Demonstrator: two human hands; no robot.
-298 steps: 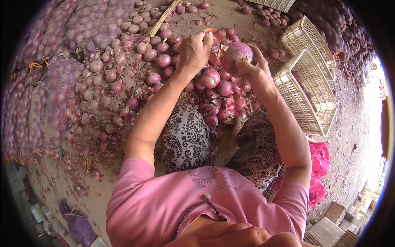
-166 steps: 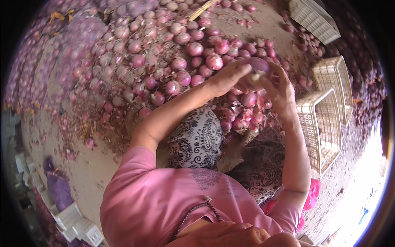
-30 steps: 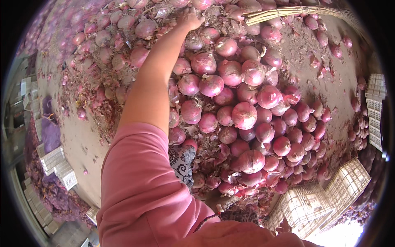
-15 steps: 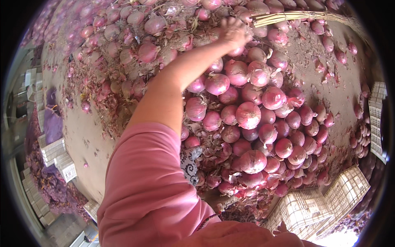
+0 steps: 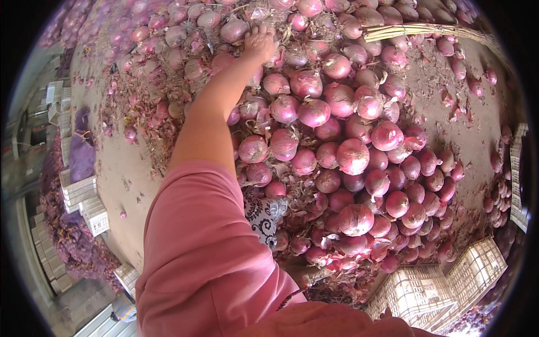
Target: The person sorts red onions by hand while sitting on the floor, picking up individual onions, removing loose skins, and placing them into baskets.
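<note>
My left arm, in a pink sleeve, stretches to the far side of the heap of red onions. At its end my left hand (image 5: 261, 44) is open, fingers somewhat apart, palm down over the onions, with no onion seen in it. Nearest to its fingertips is a dusty onion (image 5: 234, 31). A cleaner, shiny pile of large onions (image 5: 353, 156) lies to the right of the forearm. Past the pink cloth at the lower edge, a small fingertip-like part of my right hand (image 5: 386, 313) shows; its fingers are mostly hidden.
A bundle of pale dry stalks (image 5: 421, 30) lies across the onions at the far right. White plastic crates (image 5: 412, 289) stand at the lower right, with more crates (image 5: 80, 191) and a purple mesh sack (image 5: 82, 154) at the left. Patterned cloth (image 5: 261, 219) shows beside my sleeve.
My left hand has swung left across the far onions, away from the stalk bundle. The whole view has shifted slightly, so the pile sits a little further right.
</note>
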